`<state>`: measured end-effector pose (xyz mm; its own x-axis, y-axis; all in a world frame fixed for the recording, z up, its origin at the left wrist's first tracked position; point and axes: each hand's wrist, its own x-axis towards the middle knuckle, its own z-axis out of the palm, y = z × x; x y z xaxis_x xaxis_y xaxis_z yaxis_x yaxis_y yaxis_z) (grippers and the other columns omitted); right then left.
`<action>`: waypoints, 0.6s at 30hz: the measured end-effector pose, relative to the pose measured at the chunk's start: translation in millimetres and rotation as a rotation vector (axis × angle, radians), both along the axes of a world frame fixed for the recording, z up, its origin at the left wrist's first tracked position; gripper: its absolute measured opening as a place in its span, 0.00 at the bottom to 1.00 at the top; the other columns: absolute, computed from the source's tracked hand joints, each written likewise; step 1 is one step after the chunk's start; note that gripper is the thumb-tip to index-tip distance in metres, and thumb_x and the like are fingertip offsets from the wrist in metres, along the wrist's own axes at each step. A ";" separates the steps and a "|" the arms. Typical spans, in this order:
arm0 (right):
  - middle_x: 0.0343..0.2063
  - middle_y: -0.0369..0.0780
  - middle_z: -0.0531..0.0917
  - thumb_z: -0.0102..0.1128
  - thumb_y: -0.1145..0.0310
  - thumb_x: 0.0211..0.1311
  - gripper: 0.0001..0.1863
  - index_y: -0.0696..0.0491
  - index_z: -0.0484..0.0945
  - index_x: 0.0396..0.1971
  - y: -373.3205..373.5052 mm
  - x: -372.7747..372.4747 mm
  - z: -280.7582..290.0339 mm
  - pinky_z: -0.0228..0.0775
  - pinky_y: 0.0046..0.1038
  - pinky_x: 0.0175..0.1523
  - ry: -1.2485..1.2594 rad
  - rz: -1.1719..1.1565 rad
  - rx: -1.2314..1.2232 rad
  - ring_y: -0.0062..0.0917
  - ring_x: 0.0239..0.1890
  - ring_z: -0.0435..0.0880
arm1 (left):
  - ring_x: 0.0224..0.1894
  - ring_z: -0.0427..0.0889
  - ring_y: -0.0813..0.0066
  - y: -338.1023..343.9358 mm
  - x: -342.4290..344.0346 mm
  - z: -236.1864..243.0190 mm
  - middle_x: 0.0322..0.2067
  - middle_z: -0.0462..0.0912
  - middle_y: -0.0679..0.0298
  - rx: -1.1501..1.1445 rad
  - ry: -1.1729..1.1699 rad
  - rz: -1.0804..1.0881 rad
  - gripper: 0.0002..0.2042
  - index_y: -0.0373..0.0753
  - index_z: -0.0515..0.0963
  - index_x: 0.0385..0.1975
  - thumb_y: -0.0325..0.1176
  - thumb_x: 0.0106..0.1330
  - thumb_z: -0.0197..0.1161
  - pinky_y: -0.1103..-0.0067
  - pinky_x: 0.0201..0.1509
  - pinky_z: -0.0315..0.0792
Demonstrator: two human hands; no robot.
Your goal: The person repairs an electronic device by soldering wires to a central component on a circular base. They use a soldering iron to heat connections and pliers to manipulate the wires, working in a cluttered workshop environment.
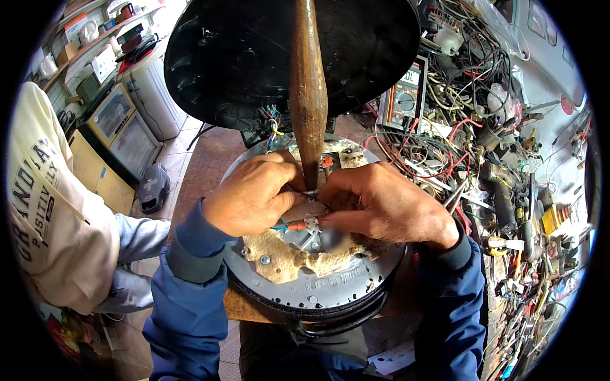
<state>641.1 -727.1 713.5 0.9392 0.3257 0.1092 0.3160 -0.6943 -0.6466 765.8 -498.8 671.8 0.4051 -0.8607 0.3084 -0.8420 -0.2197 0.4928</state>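
My left hand (257, 190) and my right hand (389, 202) meet over the underside of a round grey metal base (337, 282). Fingers of both are pinched together around a thin dark wire (306, 192); the fingertips are partly hidden. Just below them sits a small white connector (311, 222), with an orange-red sleeved terminal (296, 226) and a blue wire beside it. Torn beige insulation (273, 257) lies around the base. A long wooden handle (308, 82) comes down from the upper edge, its lower end close to my fingers.
Behind the base stands a large black round lid (222, 70) with loose coloured wires (272, 120). A multimeter (405, 98) leans at the right, beside heaped cables and tools (457, 152). Another person in a cream hoodie (63, 209) is at the left, near a small oven (121, 120).
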 end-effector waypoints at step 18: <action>0.31 0.43 0.89 0.72 0.75 0.61 0.07 0.58 0.87 0.39 -15.6 16.9 -31.2 0.77 0.31 0.44 0.095 0.078 0.310 0.26 0.36 0.88 | 0.28 0.80 0.75 9.0 -26.5 37.7 0.32 0.84 0.61 0.146 0.208 -0.043 0.14 0.35 0.89 0.46 0.27 0.60 0.78 0.78 0.33 0.74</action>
<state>658.0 -742.7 682.3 0.9234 0.3621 0.1274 0.2886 -0.4361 -0.8523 739.3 -489.8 709.4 0.4092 -0.9076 0.0935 -0.7360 -0.2677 0.6218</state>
